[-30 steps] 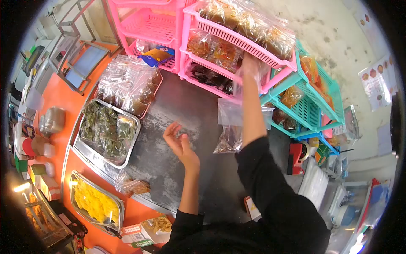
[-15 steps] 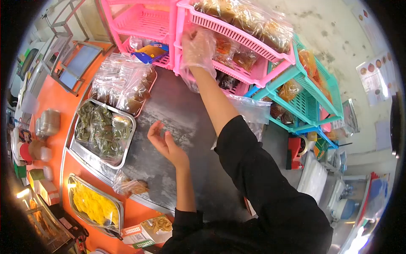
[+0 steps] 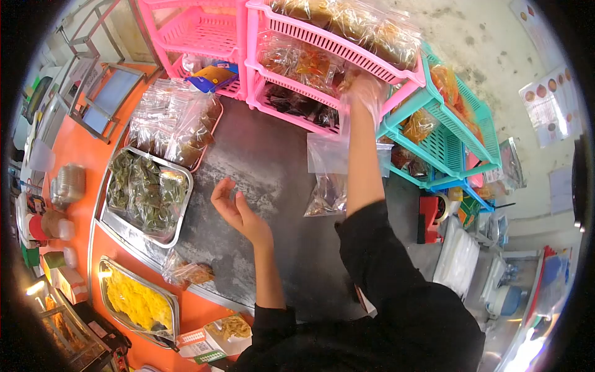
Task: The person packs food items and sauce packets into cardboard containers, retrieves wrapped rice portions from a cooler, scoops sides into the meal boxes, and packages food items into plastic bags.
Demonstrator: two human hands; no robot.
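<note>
My right hand (image 3: pixel 364 93), inside a clear plastic glove or bag, reaches into the right end of the middle tier of the pink rack (image 3: pixel 297 87). Its fingertips are hidden among the clear bags of brownish-orange food (image 3: pixel 310 65) there, so their grip cannot be seen. Below that forearm, a clear zip bag (image 3: pixel 327 195) with small contents lies on the dark tabletop (image 3: pixel 282 254). My left hand (image 3: pixel 238 211) hovers bare over the dark top, fingers loosely bent and apart from the thumb, holding nothing. To its left stands a metal tray of bagged green leaves (image 3: pixel 149 198).
A teal rack (image 3: pixel 449 136) with bagged food adjoins the pink one. Zip bags of brown food (image 3: pixel 176 121) fill a tray at left. Nearer me are a tray of yellow food (image 3: pixel 136 297) and a small bag (image 3: pixel 186 271). A red tape dispenser (image 3: pixel 429 217) stands right.
My right hand has moved right along the pink rack, from its left end to its right end. More of the zip bag now shows. My left hand has barely shifted left.
</note>
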